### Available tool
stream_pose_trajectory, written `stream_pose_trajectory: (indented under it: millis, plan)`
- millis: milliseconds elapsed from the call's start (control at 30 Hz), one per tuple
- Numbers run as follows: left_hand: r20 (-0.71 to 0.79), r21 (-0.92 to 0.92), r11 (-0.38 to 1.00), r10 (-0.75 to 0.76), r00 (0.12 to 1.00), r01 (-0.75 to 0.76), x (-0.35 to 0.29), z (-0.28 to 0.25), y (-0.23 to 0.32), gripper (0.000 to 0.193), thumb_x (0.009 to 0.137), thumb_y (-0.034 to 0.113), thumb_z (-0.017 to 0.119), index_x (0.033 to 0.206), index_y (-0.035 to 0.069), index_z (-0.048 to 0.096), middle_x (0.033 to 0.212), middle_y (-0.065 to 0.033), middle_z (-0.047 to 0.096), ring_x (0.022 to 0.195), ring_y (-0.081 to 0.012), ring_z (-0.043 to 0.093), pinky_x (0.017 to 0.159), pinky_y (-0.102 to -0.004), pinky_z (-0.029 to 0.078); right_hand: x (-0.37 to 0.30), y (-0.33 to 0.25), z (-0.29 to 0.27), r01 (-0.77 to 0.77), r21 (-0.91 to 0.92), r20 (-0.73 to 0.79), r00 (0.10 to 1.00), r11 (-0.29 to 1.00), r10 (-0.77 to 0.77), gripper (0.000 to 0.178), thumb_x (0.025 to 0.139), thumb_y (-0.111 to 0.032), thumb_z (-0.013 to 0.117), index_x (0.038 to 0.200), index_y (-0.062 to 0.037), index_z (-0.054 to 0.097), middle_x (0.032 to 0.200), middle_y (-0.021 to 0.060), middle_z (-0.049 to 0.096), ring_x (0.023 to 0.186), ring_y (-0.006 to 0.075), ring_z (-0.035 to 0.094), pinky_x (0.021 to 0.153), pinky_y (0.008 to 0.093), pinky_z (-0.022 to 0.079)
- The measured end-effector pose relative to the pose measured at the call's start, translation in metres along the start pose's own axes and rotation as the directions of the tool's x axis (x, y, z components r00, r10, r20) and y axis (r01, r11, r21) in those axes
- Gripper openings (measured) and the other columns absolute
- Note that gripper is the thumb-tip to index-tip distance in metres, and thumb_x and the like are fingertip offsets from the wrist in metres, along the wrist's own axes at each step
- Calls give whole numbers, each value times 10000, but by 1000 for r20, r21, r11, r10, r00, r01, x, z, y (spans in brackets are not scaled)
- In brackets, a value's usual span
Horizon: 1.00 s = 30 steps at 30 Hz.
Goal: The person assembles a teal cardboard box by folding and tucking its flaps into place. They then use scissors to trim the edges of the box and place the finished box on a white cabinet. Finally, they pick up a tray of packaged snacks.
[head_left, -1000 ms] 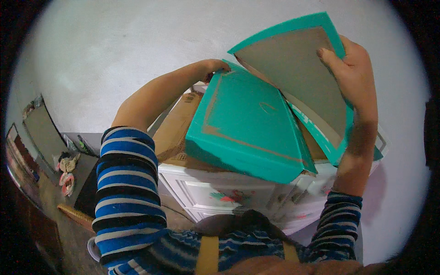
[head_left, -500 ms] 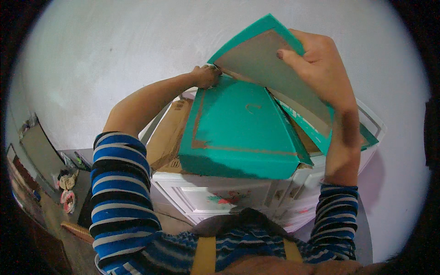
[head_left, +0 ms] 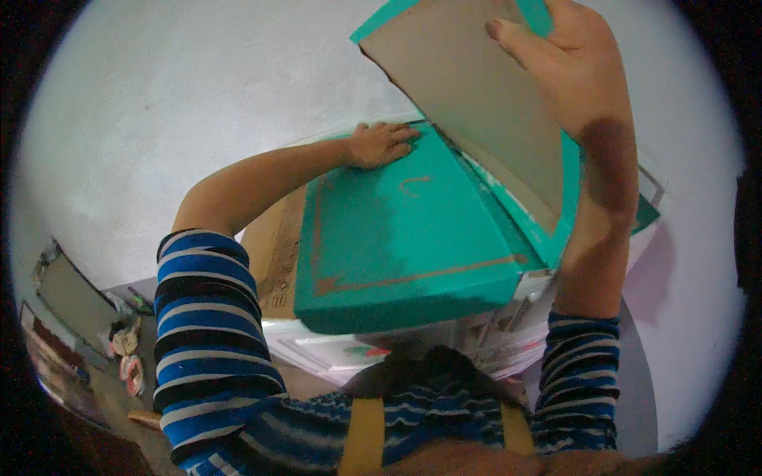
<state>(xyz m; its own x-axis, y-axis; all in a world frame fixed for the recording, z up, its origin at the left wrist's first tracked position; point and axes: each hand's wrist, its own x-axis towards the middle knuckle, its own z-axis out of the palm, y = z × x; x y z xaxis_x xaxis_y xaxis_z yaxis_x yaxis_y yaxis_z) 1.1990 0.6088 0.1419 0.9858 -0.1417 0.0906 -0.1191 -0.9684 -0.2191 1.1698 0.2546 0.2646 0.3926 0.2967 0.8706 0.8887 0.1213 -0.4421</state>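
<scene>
Cardboard sheet [head_left: 484, 103] gripped by right hand [head_left: 587, 63], thumb pressed on its grey side; green box [head_left: 413, 230] touched by left hand [head_left: 381, 145], fingers extended, loose.

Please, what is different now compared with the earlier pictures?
The left hand, earlier curled at the far left corner of the green box, has opened and lies spread on its top. The right hand has raised the green-edged panel higher, away from that corner. It keeps its grip; the brown cardboard box stays at the left.
</scene>
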Motion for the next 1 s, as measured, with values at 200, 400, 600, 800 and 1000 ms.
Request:
stream_pose_trajectory:
  millis: [200,400,600,800,1000]
  plan:
    - [-208,-78,990,-135,969,121,27,4,7,591,931,472,451,1359,65,441,1335,-209,479,1242,-378,440,1031,-478,362,-3,3,-13,129,-258,-135,977,957,-167,219,782,-147,582,772,72,582,646,187,583,580,288,559,607,383,460]
    - [-196,-43,891,-451,871,452,20,-18,15,517,888,446,517,1148,10,616,1160,-227,584,1073,-383,563,927,-450,459,-10,-1,-12,56,-276,-227,966,960,-122,202,798,-135,578,787,67,582,671,195,581,612,284,571,630,385,464]
    - [-56,-203,701,-705,707,684,-54,-27,-24,559,847,495,588,1060,-18,642,1069,-215,628,936,-333,627,834,-427,505,-12,6,-12,54,-154,-233,968,987,-90,185,815,-117,561,800,67,567,681,196,578,630,263,575,649,393,466]
    - [448,-759,11,-716,535,651,-108,-17,-21,613,821,482,663,1136,-39,597,1070,-201,631,905,-308,634,785,-411,532,-12,8,-19,156,-135,-178,968,979,-179,173,810,-107,550,789,64,541,680,219,563,609,303,560,619,411,451]
    - [434,-874,-172,-700,567,455,-111,-60,39,611,812,370,721,1216,-50,537,1127,-226,611,928,-305,634,831,-410,535,-2,30,-28,202,-72,-134,969,977,-210,180,794,-102,559,761,65,504,679,245,539,615,364,552,604,424,442]
